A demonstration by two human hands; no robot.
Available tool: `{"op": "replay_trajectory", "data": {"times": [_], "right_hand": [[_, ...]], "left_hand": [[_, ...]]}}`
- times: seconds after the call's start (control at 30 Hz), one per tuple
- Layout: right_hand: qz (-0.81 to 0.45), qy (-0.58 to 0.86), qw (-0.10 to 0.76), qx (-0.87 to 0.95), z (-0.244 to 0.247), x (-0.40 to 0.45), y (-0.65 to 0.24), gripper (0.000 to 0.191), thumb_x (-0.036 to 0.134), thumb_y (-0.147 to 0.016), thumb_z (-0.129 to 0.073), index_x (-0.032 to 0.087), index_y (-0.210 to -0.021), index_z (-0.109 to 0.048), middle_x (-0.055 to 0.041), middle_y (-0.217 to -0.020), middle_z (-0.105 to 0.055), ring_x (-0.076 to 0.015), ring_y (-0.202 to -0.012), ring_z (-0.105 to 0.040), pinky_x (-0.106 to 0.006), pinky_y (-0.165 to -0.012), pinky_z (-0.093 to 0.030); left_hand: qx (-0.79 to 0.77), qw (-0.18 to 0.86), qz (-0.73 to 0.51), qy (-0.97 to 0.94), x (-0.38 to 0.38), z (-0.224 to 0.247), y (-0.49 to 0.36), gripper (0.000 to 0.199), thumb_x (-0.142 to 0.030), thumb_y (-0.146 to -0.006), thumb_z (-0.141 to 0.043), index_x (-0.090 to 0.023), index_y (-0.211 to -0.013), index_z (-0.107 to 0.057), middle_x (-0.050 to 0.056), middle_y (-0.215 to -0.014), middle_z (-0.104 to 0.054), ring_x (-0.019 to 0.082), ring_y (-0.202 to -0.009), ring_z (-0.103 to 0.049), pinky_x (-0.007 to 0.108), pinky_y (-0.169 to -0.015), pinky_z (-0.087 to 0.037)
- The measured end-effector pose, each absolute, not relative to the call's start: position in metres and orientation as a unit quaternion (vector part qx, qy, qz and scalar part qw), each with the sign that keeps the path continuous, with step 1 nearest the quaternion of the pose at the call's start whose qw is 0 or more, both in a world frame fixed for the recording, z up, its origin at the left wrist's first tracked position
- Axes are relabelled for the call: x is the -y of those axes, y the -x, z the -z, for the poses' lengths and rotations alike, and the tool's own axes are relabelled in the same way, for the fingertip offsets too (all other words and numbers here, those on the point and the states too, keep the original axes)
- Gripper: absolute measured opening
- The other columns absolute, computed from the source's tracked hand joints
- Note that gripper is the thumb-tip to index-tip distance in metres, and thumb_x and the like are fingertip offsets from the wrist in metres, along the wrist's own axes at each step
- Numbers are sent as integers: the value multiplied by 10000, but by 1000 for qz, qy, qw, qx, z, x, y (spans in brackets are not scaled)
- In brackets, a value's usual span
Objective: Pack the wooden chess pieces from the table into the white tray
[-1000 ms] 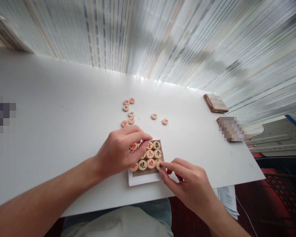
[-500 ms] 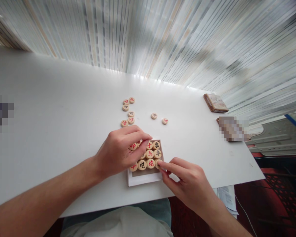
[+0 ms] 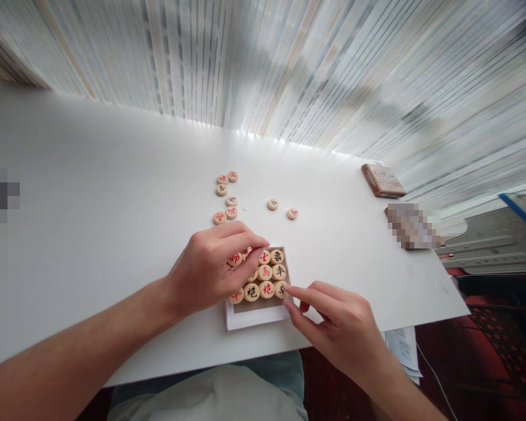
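Note:
A shallow white box [image 3: 256, 320] near the table's front edge holds rows of round wooden Chinese chess pieces with red and black characters. My left hand [image 3: 219, 257] arches over the box's left side, hiding several pieces; its thumb and forefinger come together by the far rim. Whether something is between them I cannot see. At the near right corner, my right hand [image 3: 333, 310] has thumb and forefinger apart. Its forefinger tip is at the edge of a black-lettered chess piece [image 3: 280, 289], which lies in the row beside a red-lettered piece [image 3: 267, 289].
Beyond the box, several loose chess pieces [image 3: 231, 200] lie scattered on the white table [image 3: 92, 193]. Two more, a black-lettered one [image 3: 272, 204] and a red-lettered one [image 3: 292, 213], are farther right. A brown box [image 3: 382, 180] sits at the back right, below a striped curtain [image 3: 267, 64].
My right thumb and forefinger have parted and drawn slightly right, uncovering the black character on the corner piece. My left hand keeps its pose. The view has shifted a little.

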State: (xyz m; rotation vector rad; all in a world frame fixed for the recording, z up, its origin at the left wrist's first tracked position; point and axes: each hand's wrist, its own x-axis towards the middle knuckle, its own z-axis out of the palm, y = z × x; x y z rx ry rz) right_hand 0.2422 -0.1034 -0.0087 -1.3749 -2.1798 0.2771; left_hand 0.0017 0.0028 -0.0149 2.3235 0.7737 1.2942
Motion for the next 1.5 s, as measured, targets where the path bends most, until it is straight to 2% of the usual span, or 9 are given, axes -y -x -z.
{"op": "replay_trajectory", "data": {"times": [0.43,0.7,0.83,0.97,1.07,1.2,1.3,1.5], "right_hand": [[-91,514,258,813,13,102,-242,165,177,-1045,-679,136,-1020,-837,-8,-676,-670,-134,-544,-593,-274,-553,-438],[-111,513,283,803,-6,95,-246,107,162,-998,-739,149,-1060,-825,14,-699,-704,-97,-493,-526,-247,-508,-431],[-97,512,310,795,-27,70,-251,96,177,-973,-771,170,-1043,-838,27,-678,-703,-88,-509,-519,-245,-518,-420],[-128,527,340,768,-41,16,-252,119,264,-944,-801,182,-996,-870,22,-621,-670,-99,-506,-488,-268,-521,-400],[-206,528,384,729,-29,-33,-249,175,323,-917,-792,166,-926,-867,38,-539,-572,-105,-482,-455,-277,-498,-364],[-193,536,467,676,7,-69,-247,224,340,-931,-712,158,-899,-839,3,-604,-633,-126,-531,-513,-281,-520,-395],[-191,537,465,677,26,-68,-252,224,355,-917,-741,165,-979,-842,-1,-652,-670,-130,-549,-533,-281,-542,-425],[-197,516,441,707,20,-51,-260,193,320,-955,-723,158,-943,-828,-5,-635,-662,-127,-546,-528,-286,-568,-433]], "left_hand": [[-284,190,-455,-822,-2,14,-2,145,-85,-998,-669,-150,-987,-799,45,-908,-817,147,-803,-771,251,-761,-604],[-296,178,-459,-819,-6,13,-1,153,-83,-987,-667,-147,-975,-805,48,-897,-821,152,-803,-774,255,-765,-605],[-322,150,-469,-808,-17,12,5,151,-92,-975,-674,-145,-956,-814,50,-889,-827,153,-778,-770,260,-731,-592],[-377,105,-469,-792,-34,10,18,154,-159,-969,-685,-189,-947,-835,27,-859,-834,174,-745,-768,287,-693,-586],[-436,92,-469,-763,-48,12,30,147,-214,-953,-702,-199,-963,-849,25,-857,-837,183,-723,-759,280,-600,-551],[-509,122,-461,-717,-63,18,43,163,-283,-946,-714,-217,-965,-862,31,-915,-857,196,-759,-785,283,-618,-566],[-534,140,-457,-697,-68,23,45,157,-293,-944,-718,-240,-962,-865,24,-942,-867,193,-765,-791,293,-668,-586],[-534,156,-427,-713,-60,23,39,155,-299,-978,-704,-260,-982,-854,1,-965,-864,194,-807,-794,293,-686,-587]]}}
